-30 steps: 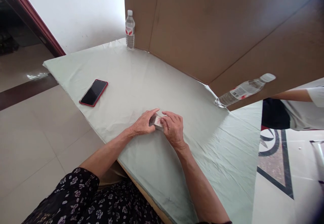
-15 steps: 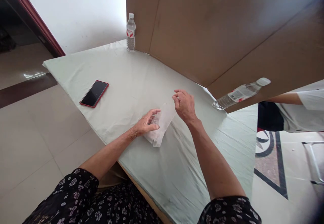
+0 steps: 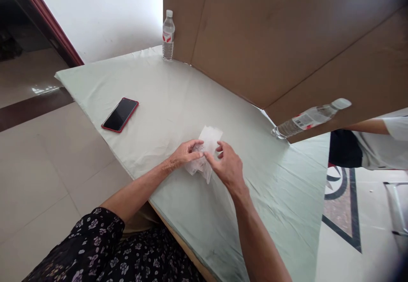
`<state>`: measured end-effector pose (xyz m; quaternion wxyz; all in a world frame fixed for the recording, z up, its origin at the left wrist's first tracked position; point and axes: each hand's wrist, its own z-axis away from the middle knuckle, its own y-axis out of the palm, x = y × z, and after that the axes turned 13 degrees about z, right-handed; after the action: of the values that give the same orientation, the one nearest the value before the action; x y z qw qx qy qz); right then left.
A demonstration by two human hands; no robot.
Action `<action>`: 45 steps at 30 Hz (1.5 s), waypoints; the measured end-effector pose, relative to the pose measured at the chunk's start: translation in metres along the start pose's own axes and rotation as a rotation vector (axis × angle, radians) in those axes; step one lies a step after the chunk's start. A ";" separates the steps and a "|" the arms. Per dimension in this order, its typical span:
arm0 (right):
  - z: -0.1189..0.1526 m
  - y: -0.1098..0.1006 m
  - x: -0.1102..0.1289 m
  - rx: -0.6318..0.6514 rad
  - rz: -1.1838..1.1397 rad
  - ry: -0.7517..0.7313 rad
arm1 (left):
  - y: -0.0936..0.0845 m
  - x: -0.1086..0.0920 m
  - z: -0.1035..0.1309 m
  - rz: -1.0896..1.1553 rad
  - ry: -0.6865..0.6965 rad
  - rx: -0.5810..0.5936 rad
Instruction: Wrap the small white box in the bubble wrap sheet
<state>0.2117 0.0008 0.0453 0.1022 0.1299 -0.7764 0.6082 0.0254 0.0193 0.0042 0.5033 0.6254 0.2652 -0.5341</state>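
Note:
A thin, translucent white plastic bag [image 3: 211, 136], crumpled at its near end, lies on the pale green cloth. My left hand [image 3: 187, 153] curves round its left side, thumb and fingers gripping a clear, crinkled bundle [image 3: 199, 148] inside or under the plastic. What that bundle is, I cannot make out. From the right, my right hand [image 3: 227, 164] reaches over the bag with thumb and fingers apart. Its thumb tip comes close to my left thumb; whether they touch is unclear. Part of the bag hangs loose below both hands.
A black phone with a red case [image 3: 120, 114] lies to the left on the cloth-covered table [image 3: 153, 91]. Water bottles stand at the far edge [image 3: 168, 35] and at the right [image 3: 310, 118], against a tall cardboard panel [image 3: 242, 35]. Behind it at right, a person's arm [image 3: 366, 125] shows.
My right hand has come down and left, from above the table to the bag's right side. The bag's upper flap has spread out flatter. My left hand stays on the bundle.

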 end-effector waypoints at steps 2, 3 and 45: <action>0.009 0.008 0.000 0.005 0.012 0.026 | 0.002 0.001 0.001 -0.177 0.054 -0.033; 0.010 0.012 -0.001 -0.001 -0.018 0.049 | 0.003 0.002 0.001 -0.280 0.109 -0.054; 0.049 -0.025 -0.002 0.614 -0.368 -0.365 | -0.012 -0.024 0.011 -0.407 0.167 -0.022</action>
<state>0.2220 -0.0523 0.0560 0.0261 0.3972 -0.5279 0.7502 0.0036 0.0180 0.0231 0.3681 0.5955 0.4328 -0.5680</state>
